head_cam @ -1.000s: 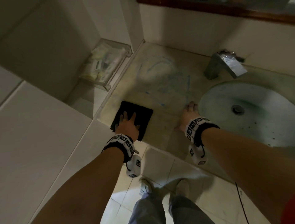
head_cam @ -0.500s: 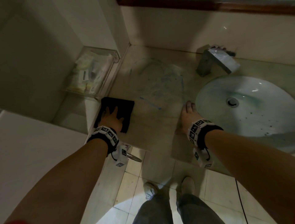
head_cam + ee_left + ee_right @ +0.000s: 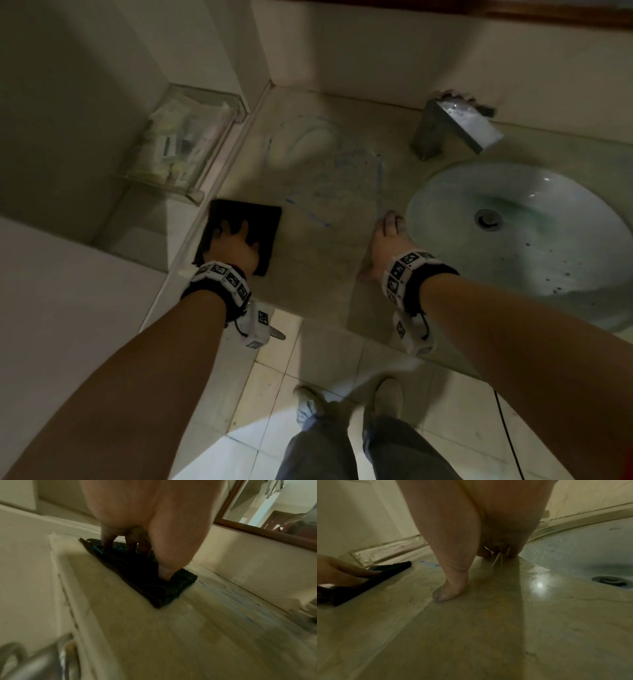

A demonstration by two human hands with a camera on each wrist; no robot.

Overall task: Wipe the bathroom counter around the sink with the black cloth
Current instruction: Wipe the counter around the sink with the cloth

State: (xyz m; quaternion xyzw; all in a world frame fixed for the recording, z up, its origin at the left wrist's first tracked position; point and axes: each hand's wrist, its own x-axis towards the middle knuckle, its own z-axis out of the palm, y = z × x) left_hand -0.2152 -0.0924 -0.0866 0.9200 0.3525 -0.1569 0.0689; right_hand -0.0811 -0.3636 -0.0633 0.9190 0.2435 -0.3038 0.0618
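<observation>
A folded black cloth [image 3: 251, 219] [image 3: 145, 582] [image 3: 385, 572] lies flat at the left edge of the beige counter [image 3: 318, 260]. My left hand [image 3: 233, 243] [image 3: 145, 534] presses down on it with spread, straight fingers. My right hand [image 3: 385, 240] [image 3: 471, 547] rests flat on the bare counter just left of the sink [image 3: 534, 240] [image 3: 590, 555], fingers straight, thumb out to the left, holding nothing. Blue smears [image 3: 342, 178] mark the counter beyond both hands.
A metal faucet [image 3: 452, 130] stands behind the sink by the back wall. A clear tray of toiletries [image 3: 181, 150] sits on a lower ledge left of the counter. A mirror frame [image 3: 257, 530] runs along the back wall. My feet [image 3: 346, 401] stand on the tiled floor below.
My left hand has slid the black cloth leftward to the counter's left edge. My right hand has stayed planted beside the sink.
</observation>
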